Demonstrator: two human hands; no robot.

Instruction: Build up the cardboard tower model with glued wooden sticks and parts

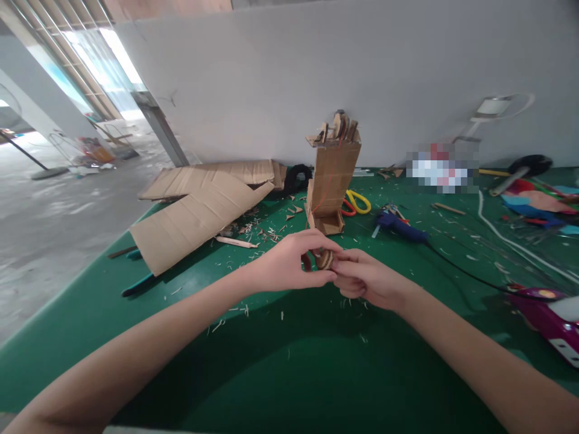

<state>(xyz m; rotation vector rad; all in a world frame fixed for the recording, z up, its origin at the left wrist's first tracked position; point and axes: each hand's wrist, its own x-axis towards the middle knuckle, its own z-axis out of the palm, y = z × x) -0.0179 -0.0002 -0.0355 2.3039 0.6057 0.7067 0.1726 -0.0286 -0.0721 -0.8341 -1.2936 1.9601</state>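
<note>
My left hand [289, 262] and my right hand [366, 278] meet over the green table [289, 361], both pinched on a small cardboard piece [322, 259] held between the fingertips. Just behind them stands a tall cardboard model [332, 181], shaped like a forearm with finger stubs on top. Red strings run down its front towards the piece in my fingers.
Large corrugated cardboard sheets [199, 211] lie at the back left among scraps. Yellow and red scissors [357, 203] and a blue glue gun [400, 226] with a black cord lie to the right. A purple tool [549, 316] sits at the right edge.
</note>
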